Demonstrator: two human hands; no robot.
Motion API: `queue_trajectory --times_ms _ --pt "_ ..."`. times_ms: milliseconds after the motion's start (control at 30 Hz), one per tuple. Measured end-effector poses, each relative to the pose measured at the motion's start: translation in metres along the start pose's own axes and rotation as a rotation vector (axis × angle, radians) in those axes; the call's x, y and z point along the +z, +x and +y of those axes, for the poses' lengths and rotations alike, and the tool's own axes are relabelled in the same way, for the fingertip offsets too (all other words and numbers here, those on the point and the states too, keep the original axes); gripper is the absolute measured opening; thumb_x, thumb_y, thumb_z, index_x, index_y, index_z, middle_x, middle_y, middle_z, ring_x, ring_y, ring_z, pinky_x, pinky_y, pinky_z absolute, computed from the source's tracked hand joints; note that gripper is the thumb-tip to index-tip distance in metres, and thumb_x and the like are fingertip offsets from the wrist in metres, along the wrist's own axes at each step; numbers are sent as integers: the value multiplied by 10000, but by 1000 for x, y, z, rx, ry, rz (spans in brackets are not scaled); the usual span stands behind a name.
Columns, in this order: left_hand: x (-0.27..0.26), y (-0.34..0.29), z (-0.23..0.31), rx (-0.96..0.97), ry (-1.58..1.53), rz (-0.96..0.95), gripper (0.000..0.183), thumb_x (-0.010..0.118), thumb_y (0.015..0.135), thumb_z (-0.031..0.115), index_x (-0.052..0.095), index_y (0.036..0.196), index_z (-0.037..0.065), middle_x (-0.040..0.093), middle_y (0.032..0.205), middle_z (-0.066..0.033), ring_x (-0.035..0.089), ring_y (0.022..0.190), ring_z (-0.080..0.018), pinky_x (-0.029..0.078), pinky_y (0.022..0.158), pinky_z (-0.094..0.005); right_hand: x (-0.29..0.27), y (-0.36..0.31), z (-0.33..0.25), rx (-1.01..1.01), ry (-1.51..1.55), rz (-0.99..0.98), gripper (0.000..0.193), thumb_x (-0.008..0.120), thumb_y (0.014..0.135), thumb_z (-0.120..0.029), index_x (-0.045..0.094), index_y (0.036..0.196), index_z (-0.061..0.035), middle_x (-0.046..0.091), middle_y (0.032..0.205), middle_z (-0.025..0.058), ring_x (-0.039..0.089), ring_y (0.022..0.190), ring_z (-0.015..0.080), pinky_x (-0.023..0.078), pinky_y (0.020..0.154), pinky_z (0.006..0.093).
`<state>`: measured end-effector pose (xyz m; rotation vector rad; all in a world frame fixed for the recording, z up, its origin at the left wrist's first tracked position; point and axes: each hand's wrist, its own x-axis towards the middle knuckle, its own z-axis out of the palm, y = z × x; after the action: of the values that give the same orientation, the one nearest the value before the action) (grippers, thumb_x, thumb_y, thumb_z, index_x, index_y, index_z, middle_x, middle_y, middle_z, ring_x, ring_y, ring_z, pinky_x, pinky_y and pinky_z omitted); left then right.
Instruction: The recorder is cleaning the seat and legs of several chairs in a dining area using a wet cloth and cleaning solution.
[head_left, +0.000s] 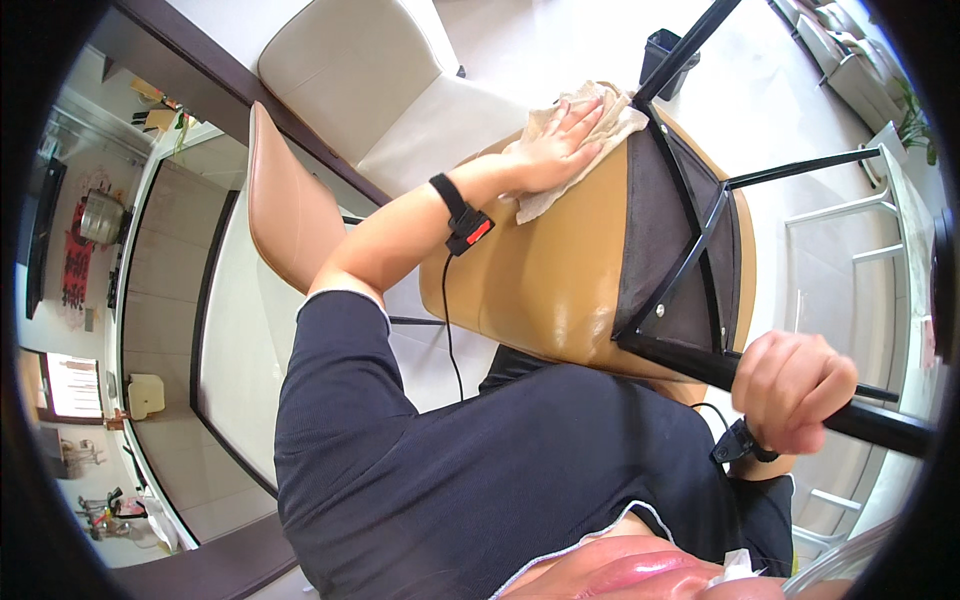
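A tan, glossy chair (520, 265) lies tipped in front of me, its dark underside (665, 200) and crossed black metal legs facing right. My left hand (555, 155) presses flat on a crumpled beige cloth (622, 122), fingers stretched out. That cloth rests against the tan surface near its far edge. Over at the right, my right hand (795, 385) is wrapped round one black chair leg (885, 428). Below the hands, the chair's near edge is close to my lap. Its side under the cloth is hidden.
A cream chair (350, 80) stands at the far left, with a pinkish-beige chair back (290, 200) nearer. Behind the raised legs is a black bin (668, 65). White metal furniture (850, 212) stands at the right. A thin cable (447, 320) hangs from my left wrist strap.
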<state>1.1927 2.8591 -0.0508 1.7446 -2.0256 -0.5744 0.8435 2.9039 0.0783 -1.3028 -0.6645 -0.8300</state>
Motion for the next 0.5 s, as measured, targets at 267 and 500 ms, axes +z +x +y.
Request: queue_trajectory --times_ms 267,500 --pt "-1 96 -54 93 -212 127 604 276 1088 433 324 1561 61 252 1645 -174 237 1517 -293 173 1240 -377 4 -5 -1 -3 -11 38 288 683 977 -169 454 859 -40 523 541 36 485 416 148 408 414 285" --pt "67 68 -242 -61 -700 203 660 302 1080 460 379 1508 -37 424 1547 -204 346 1467 -270 192 1223 -324 9 9 -9 57 -64 84 320 655 987 -268 434 848 -84 514 516 -2 465 386 110 398 401 249"
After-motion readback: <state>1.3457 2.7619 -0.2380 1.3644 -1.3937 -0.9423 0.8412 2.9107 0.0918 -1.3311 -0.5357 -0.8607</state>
